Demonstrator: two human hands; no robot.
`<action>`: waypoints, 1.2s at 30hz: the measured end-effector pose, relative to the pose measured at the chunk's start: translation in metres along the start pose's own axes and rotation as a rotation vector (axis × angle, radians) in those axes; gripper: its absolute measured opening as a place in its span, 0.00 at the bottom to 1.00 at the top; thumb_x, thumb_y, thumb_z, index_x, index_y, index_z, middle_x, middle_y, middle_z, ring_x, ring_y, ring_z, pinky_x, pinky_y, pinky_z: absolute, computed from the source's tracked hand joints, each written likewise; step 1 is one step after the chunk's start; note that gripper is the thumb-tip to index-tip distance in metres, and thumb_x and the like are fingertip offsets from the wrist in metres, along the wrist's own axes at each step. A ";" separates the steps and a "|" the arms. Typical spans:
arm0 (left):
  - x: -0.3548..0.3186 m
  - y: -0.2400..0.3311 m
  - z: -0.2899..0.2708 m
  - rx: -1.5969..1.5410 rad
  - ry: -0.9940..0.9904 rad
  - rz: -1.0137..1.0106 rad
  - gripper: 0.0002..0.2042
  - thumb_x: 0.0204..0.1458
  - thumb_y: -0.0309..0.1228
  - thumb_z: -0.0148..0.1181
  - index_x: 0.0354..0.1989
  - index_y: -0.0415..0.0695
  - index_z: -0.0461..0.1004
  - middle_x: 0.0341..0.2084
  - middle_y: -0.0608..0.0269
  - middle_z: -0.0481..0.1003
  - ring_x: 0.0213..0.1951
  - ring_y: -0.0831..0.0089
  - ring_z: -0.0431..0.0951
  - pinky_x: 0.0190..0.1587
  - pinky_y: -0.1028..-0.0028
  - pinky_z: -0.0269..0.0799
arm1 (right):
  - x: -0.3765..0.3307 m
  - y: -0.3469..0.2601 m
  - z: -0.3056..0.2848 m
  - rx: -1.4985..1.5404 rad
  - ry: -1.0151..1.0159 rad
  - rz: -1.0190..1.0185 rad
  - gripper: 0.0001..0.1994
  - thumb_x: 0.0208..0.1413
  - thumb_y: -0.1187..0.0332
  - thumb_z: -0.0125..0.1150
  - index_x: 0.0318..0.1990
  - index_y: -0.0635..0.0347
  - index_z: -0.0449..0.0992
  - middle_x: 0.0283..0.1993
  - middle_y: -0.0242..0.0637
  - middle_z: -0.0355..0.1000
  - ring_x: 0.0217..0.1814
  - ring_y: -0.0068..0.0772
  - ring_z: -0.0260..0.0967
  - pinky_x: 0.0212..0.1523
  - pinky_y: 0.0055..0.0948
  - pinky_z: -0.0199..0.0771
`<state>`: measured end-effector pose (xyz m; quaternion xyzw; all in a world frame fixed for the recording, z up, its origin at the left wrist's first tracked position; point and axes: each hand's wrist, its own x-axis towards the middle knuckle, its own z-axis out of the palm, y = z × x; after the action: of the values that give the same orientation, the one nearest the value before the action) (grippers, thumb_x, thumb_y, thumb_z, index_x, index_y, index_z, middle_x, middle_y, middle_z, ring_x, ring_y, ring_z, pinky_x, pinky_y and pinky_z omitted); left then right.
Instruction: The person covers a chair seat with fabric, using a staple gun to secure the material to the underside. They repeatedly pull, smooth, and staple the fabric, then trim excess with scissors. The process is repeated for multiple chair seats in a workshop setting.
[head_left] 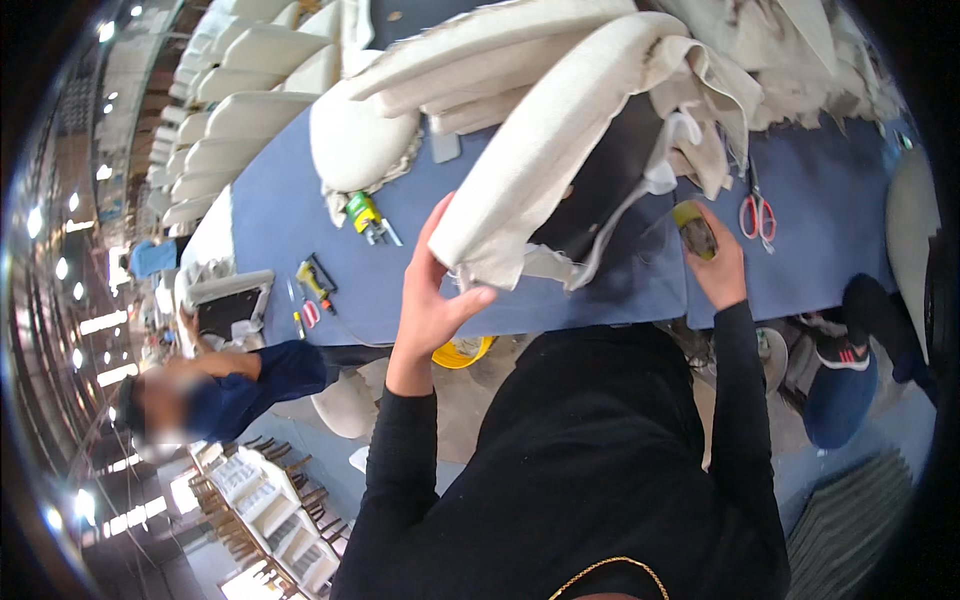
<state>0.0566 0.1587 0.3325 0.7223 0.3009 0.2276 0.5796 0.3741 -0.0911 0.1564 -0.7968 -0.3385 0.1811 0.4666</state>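
A cream fabric-covered curved upholstery piece [545, 150] is tilted up off the blue table, its dark inner side and loose fabric edge facing right. My left hand [432, 290] closes around its near lower end, thumb in front and fingers along the left side. To the right, my right hand [722, 262] grips a small rounded yellow-and-dark tool [695, 230] whose kind I cannot make out. That hand is apart from the upholstery piece, near the table's front edge. A loose strip of pale fabric [610, 225] hangs between the piece and the right hand.
Red-handled scissors [758, 215] lie right on the blue table [820, 200]. Left are a green-and-black tool [366, 215], a yellow-black glue gun [316, 282] and a rounded cream cushion [362, 140]. Cream pieces pile behind. A yellow bucket [465, 352] stands below; a co-worker [240, 390] works left.
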 end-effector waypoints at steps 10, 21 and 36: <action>0.015 -0.077 0.027 -0.221 -0.314 -0.234 0.39 0.72 0.59 0.55 0.70 0.29 0.72 0.46 0.46 0.87 0.51 0.56 0.87 0.63 0.59 0.76 | -0.003 0.031 -0.088 0.921 0.228 0.429 0.39 0.73 0.47 0.63 0.82 0.60 0.59 0.78 0.45 0.67 0.76 0.47 0.69 0.73 0.45 0.71; 0.108 -0.264 0.174 -0.133 -0.339 -0.817 0.38 0.70 0.56 0.62 0.73 0.31 0.68 0.67 0.48 0.75 0.68 0.58 0.76 0.68 0.64 0.72 | -0.036 0.026 -0.155 0.312 0.368 0.152 0.48 0.61 0.55 0.79 0.83 0.54 0.57 0.78 0.49 0.65 0.80 0.45 0.63 0.77 0.42 0.66; -0.018 -0.227 0.146 0.106 -0.307 -0.796 0.54 0.62 0.40 0.76 0.85 0.49 0.36 0.75 0.47 0.60 0.69 0.56 0.69 0.66 0.59 0.73 | 0.008 0.170 -0.117 0.353 0.121 0.224 0.33 0.75 0.50 0.60 0.80 0.55 0.64 0.66 0.46 0.81 0.70 0.39 0.77 0.72 0.35 0.72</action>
<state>0.1043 0.0773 0.0784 0.6042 0.4777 -0.1396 0.6223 0.5135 -0.2155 0.0674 -0.7449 -0.1821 0.2402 0.5952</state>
